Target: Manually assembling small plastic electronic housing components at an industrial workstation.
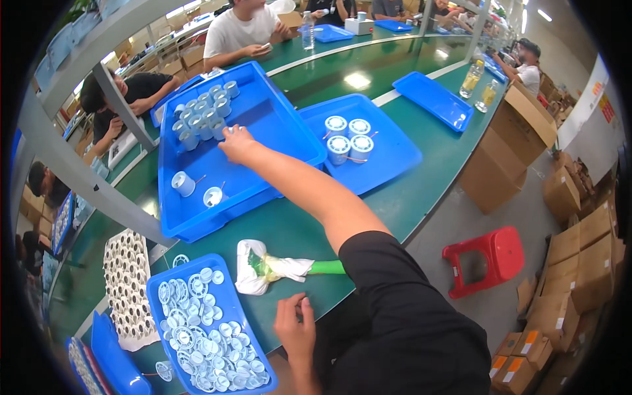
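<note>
My right hand reaches into the large blue bin, its fingers drawn together beside a group of pale blue cup-shaped housings. What the fingertips hold, if anything, is hidden. Nearer to me in the same bin stand a housing with a wire and another opened one. My left hand rests low at the table's near edge, empty, fingers loosely bent and thumb apart. Just beyond it lies a green-handled tool with its head wrapped in white plastic.
A blue tray right of the bin carries several capped housings. Loose round caps fill another tray at lower left, beside an egg-crate sheet of small parts. Bottles, cartons and a red stool are at right. Co-workers sit beyond.
</note>
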### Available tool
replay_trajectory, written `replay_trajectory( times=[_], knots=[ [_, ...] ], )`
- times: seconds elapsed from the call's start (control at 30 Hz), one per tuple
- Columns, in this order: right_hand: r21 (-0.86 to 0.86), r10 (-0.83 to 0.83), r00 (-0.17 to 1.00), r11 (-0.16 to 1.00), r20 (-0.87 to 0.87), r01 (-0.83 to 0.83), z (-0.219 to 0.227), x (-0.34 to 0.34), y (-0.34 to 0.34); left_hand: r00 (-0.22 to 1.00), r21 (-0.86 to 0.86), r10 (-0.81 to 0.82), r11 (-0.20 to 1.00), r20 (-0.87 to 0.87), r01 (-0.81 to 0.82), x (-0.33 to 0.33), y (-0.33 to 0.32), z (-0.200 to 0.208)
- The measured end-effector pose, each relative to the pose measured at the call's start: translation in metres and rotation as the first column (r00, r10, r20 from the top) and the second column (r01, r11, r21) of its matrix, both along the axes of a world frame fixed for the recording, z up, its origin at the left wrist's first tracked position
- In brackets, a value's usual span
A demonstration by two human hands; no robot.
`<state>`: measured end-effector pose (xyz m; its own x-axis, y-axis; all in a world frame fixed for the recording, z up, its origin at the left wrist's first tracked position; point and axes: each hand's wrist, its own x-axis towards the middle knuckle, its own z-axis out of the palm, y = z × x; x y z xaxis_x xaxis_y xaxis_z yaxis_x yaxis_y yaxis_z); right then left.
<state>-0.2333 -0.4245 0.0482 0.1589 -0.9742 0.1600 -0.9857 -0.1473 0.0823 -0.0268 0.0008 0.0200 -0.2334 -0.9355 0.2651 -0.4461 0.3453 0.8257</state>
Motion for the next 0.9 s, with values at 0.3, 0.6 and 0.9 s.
replay_trajectory(
  times=[0.3, 0.6, 0.9],
  knots=[
    [-0.17, -0.153, 0.988, 0.973, 0.028, 0.155, -0.011, 0.004, -0.007, 0.995, 0.019, -0.049, 0.999, -0.088, 0.051, 0.008, -0.002, -0.002],
    [-0.188, -0.159, 0.898, 0.949, 0.411, 0.254, -0.015, 0.012, -0.009, 0.987, 0.023, -0.084, 0.996, -0.138, 0.088, 0.017, -0.004, 0.003],
    [-0.206, 0.031, 0.916, 0.977, 0.4, 0.057, 0.0, -0.009, -0.003, 0.926, 0.343, -0.21, 0.884, -0.315, 0.317, 0.046, 0.083, -0.061]
  ],
)
